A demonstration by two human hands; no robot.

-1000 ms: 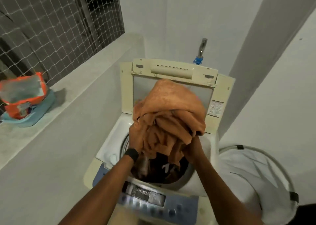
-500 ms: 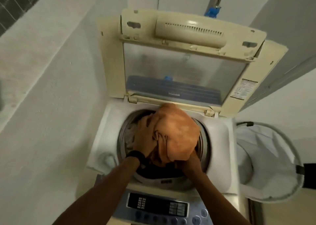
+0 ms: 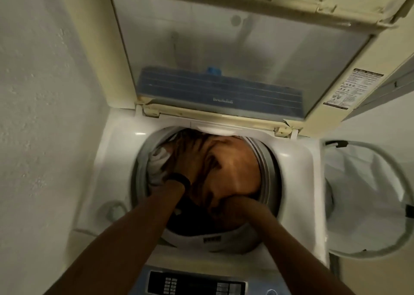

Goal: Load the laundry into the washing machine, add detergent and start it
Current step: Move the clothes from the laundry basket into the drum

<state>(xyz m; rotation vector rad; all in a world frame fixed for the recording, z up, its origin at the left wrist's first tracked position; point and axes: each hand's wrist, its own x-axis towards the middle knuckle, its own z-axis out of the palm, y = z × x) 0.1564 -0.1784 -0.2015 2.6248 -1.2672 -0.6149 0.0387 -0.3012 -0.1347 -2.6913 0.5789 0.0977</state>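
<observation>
Now | left hand (image 3: 187,160) grip splayed on orange towel (image 3: 237,167) | right hand (image 3: 226,205) grip unclear | lid sticker (image 3: 351,88) unreadable

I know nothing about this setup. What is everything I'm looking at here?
washing machine: one, white, centre, top-loading
lid: one, cream with clear window, raised behind the drum
orange cloth: one, orange, in the drum atop the load
grey garment: one, pale grey, drum's left side
dark clothes: count unclear, dark, drum's near side
control panel: one, blue-grey, bottom edge
laundry hamper: one, white, right of the machine
label: one, black-and-white, lid's right frame
wristband: one, black, left wrist
left hand: one, in the drum, pressing the orange cloth
right hand: one, at the cloth's near edge, fingers blurred
</observation>
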